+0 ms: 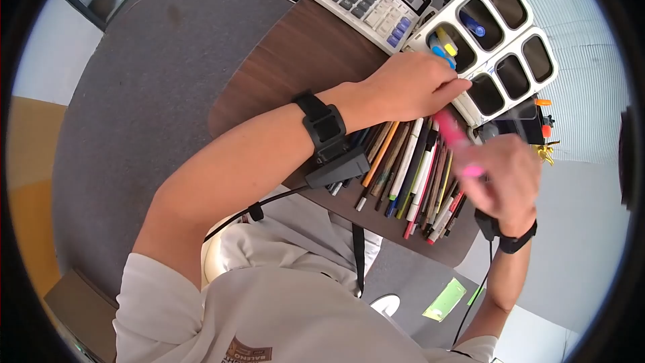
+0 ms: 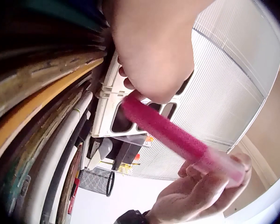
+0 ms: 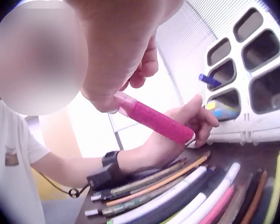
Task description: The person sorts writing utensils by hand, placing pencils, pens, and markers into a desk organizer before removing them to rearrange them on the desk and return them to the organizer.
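Pink marker (image 2: 165,130) is up in the air between both hands, above the pens. Right hand (image 1: 504,178): fingers and thumb clamped on its translucent end. Brown desk (image 1: 269,74) runs under the grip and off to its left. White multi-compartment organizer (image 3: 266,125) sits beyond the grip. Desktop calculator (image 1: 369,3) is past the left hand (image 1: 413,87), further out from the grip than the pens. Side-by-side row of pens and pencils (image 1: 410,168) lies below and left of the grip. Black mesh cup (image 2: 95,181) shows left of the grip in the left wrist view. Left hand is at the marker's other end, fingers curled; can't tell if pinching or just touching. Blue pen (image 1: 472,25) and yellow highlighter (image 1: 447,44) stand in separate organizer compartments beyond the grip.
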`<control>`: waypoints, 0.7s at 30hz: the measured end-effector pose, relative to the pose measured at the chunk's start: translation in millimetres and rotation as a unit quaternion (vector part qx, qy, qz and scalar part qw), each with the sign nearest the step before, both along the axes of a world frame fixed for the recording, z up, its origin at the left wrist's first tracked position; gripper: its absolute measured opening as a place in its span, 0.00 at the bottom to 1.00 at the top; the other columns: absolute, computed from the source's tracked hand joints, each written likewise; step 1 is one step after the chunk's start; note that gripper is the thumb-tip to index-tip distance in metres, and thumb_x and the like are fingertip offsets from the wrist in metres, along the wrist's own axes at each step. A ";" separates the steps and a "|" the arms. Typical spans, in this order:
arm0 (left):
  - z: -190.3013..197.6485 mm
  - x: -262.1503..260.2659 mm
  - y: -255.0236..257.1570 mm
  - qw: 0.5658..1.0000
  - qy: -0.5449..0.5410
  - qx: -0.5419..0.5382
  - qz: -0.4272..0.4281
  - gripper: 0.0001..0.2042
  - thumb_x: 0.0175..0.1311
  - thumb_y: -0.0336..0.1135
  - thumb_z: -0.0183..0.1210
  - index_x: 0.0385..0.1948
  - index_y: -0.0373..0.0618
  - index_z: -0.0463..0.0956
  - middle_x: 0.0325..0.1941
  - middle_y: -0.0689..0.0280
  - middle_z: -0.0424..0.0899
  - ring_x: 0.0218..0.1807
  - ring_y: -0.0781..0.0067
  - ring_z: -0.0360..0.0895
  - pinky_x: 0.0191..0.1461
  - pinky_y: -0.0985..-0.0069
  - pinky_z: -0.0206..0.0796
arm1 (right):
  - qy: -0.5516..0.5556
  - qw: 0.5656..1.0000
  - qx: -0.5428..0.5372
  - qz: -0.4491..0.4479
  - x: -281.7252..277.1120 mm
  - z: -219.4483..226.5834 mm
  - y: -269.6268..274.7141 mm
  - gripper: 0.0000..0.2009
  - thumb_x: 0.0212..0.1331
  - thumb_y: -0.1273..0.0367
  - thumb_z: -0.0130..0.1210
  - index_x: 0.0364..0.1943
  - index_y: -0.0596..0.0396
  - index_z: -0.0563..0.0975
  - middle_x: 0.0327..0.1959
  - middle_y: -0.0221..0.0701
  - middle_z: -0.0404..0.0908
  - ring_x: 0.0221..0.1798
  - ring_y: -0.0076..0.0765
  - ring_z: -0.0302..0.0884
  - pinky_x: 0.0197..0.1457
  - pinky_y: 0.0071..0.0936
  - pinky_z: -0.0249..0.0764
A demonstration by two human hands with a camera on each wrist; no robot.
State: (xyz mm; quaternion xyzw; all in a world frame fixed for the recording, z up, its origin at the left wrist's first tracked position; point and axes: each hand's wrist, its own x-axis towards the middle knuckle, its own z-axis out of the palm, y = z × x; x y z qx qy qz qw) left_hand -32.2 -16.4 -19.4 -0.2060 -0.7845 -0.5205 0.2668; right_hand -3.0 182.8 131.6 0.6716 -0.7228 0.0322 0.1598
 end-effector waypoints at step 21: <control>8.0 6.5 -2.6 0.992 -0.068 0.095 0.040 0.24 0.80 0.35 0.60 0.74 0.42 0.69 0.23 0.62 0.82 0.22 0.71 0.75 0.30 0.68 0.65 | 0.007 0.971 -0.182 -0.157 -58.6 -34.8 3.8 0.16 0.61 0.74 0.73 0.53 0.53 0.84 0.36 0.27 0.87 0.23 0.22 0.78 0.26 0.22 0.75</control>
